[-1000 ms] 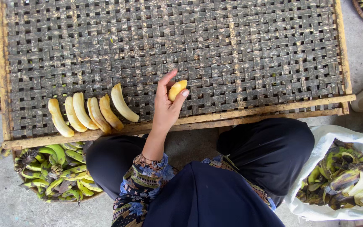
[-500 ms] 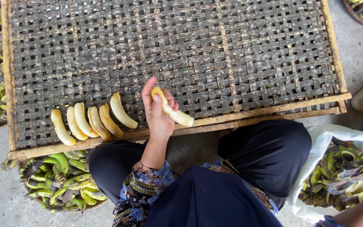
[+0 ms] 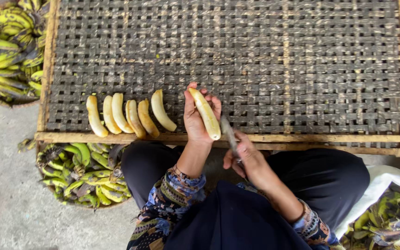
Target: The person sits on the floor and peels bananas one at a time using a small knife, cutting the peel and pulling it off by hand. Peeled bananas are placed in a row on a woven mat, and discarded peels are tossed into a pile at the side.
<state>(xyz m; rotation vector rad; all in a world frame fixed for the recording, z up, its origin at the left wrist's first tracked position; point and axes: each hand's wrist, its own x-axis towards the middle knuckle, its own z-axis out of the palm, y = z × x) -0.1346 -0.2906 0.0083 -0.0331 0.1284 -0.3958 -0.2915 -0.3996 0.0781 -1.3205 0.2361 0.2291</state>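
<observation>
My left hand is curled around a peeled banana. The fingers pinch it along its side, and the thumb is at the back. The banana stands almost straight up and down in my view. Its top end is by my fingertips, and its bottom end pokes out just under my palm, over the wooden frame of the woven drying rack.

My right hand is just to the right of the banana and a little lower. It is closed around a knife. The blade points up toward the banana's lower end and is very near it. I cannot tell if they touch. So the right hand is the one nearest to that end.

To the left of my left hand lies a row of six peeled bananas, near the frame. The closest one is just beside my thumb. Above and to the right of both hands, the rack has lots of open room.
</observation>
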